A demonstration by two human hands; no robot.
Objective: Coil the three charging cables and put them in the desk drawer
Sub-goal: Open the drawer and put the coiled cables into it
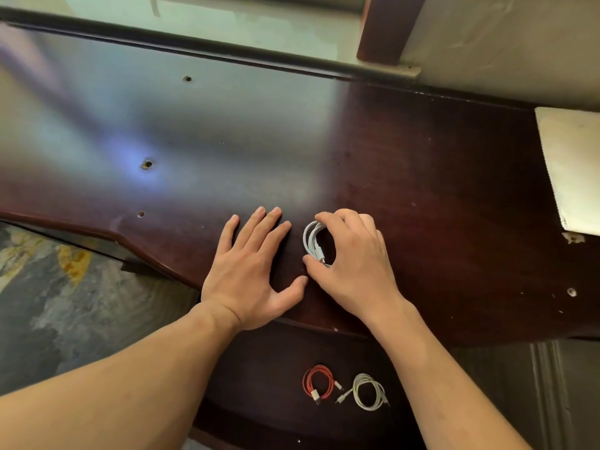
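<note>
Nearest the person, in the open drawer below the desk edge, two cables already lie coiled: a red cable and, just beside it on the right, a pale grey cable, close but seemingly not overlapping. That leaves one cable to go, so the task looks about two thirds done.

Further up, on the dark desk top, the left hand lies flat and spread, palm down, holding nothing, its thumb reaching toward the other hand. Just to its right, the right hand is curled over the white cable, fingertips on the far side of the coil and thumb on the near side, pinching the loops together against the wood. The plug end sits by the thumb.

The step in hand seems to be lifting this last coil off the desk and carrying it down into the drawer. To do it well, keep the pinch across all the loops, with the loose plug end trapped under the thumb so nothing springs open. Set it in bare drawer space to the left of the red cable, lay it flat, and only then let go

At the far right lies a pale board
</note>
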